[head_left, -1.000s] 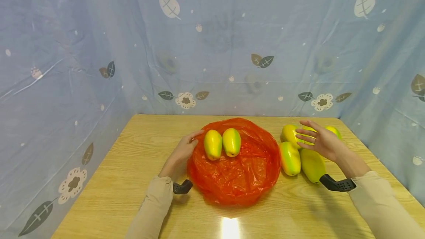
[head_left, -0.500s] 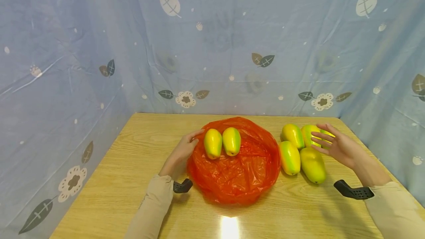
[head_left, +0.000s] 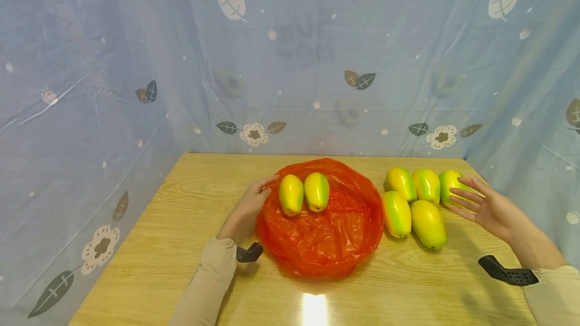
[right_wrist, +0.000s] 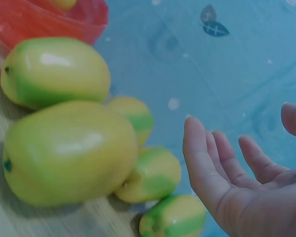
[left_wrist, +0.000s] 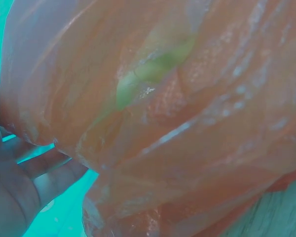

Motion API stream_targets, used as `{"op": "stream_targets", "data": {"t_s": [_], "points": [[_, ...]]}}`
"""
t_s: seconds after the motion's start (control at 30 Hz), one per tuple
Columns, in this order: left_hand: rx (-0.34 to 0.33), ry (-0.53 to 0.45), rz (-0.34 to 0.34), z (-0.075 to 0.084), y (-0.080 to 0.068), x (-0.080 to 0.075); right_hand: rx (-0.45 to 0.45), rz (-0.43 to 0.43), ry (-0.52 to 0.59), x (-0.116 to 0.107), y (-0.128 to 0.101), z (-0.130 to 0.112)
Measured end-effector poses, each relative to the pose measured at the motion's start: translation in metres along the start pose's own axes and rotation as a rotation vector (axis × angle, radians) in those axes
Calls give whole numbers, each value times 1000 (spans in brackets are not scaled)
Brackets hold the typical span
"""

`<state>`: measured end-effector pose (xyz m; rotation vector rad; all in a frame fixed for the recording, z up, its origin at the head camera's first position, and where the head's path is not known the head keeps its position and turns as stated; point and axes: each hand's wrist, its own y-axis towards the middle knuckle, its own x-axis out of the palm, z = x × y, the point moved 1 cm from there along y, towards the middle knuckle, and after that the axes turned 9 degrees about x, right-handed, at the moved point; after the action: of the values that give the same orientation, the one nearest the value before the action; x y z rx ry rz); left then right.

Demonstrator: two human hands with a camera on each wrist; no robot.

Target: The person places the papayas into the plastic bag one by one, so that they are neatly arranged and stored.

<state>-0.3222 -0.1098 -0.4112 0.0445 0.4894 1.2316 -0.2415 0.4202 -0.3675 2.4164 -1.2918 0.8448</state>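
Observation:
An orange-red plastic bag (head_left: 326, 235) lies spread on the wooden table (head_left: 181, 225), and two yellow-green fruits (head_left: 290, 194) (head_left: 316, 191) rest on its far part. My left hand (head_left: 266, 188) pinches the bag's left rim; in the left wrist view the film (left_wrist: 177, 128) drapes over its fingers (left_wrist: 52, 173). Several more yellow-green fruits (head_left: 428, 224) lie in a cluster to the right of the bag. My right hand (head_left: 458, 198) hovers open, fingers spread, beside the rightmost fruit (head_left: 449, 181). The right wrist view shows that hand (right_wrist: 227, 163) empty next to the fruits (right_wrist: 69, 153).
Blue leaf-print sheeting (head_left: 317, 64) walls the table at the back and on both sides. Bare wood stretches left of the bag and along the near edge, where a light glare (head_left: 313, 310) shows.
My right hand has drifted right and down, from above the fruit cluster to beside its rightmost fruit. The left hand, the bag and the fruits have stayed put.

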Motion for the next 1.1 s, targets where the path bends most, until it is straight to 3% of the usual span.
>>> {"op": "stream_targets", "data": {"t_s": [0.17, 0.37, 0.6, 0.83, 1.1], "points": [[-6, -7, -13, 8, -2, -1, 17, -9, 55, -11, -11, 4], [-13, -2, -33, 32, -8, -1, 54, 80, 11, -23, -18, 12], [-15, 9, -8, 8, -2, 0, 89, 180, -84, -33, -20, 23], [0, 13, 8, 4, -1, 0, 195, 246, -295, -37, -16, 37], [15, 24, 9, 1, -1, -1, 327, 494, -715, -27, -4, 51]]}}
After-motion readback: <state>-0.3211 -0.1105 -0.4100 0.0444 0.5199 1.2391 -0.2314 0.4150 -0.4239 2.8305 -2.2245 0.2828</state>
